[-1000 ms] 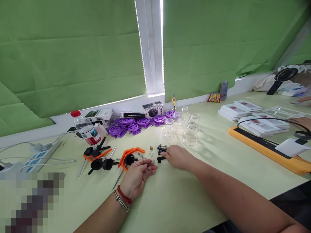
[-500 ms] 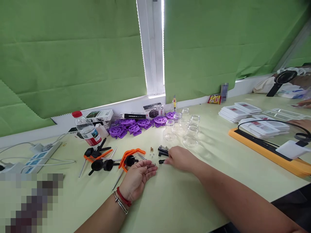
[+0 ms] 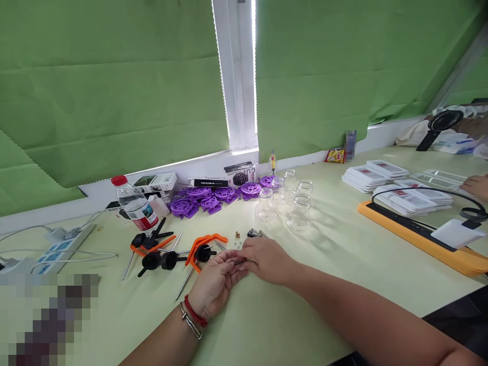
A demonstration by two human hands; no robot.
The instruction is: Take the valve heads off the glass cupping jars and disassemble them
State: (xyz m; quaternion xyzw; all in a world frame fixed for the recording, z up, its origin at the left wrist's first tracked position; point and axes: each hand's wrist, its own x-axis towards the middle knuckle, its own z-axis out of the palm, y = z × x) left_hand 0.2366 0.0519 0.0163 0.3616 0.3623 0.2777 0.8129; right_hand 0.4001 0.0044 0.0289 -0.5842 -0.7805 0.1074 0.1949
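Observation:
My left hand [image 3: 218, 281] is half curled, palm up, above the table, its fingertips pinching a tiny metal coil spring. My right hand [image 3: 270, 258] meets it, fingers closed on a small black piece that they mostly hide. Just behind the right hand lie more small springs [image 3: 260, 233] beside black parts. A few brass bits [image 3: 237, 235] and small clear bits rest left of these. Close by on the left are an orange-handled clamp-like tool [image 3: 208, 239] with metal rods and a black round-headed part [image 3: 170, 260].
Purple plastic wheel-like parts [image 3: 185, 206] are heaped at the back. Several clear jars [image 3: 299, 216] stand right of them. A red-capped bottle [image 3: 138, 207] and a power strip [image 3: 64, 249] are at left. White card stacks [image 3: 407, 198], an orange-edged device [image 3: 415, 236] and another person's hand [image 3: 476, 186] are at right.
My right hand has moved left from beside the black parts to my left fingertips, bringing a small black piece. My left hand has stayed nearly in place.

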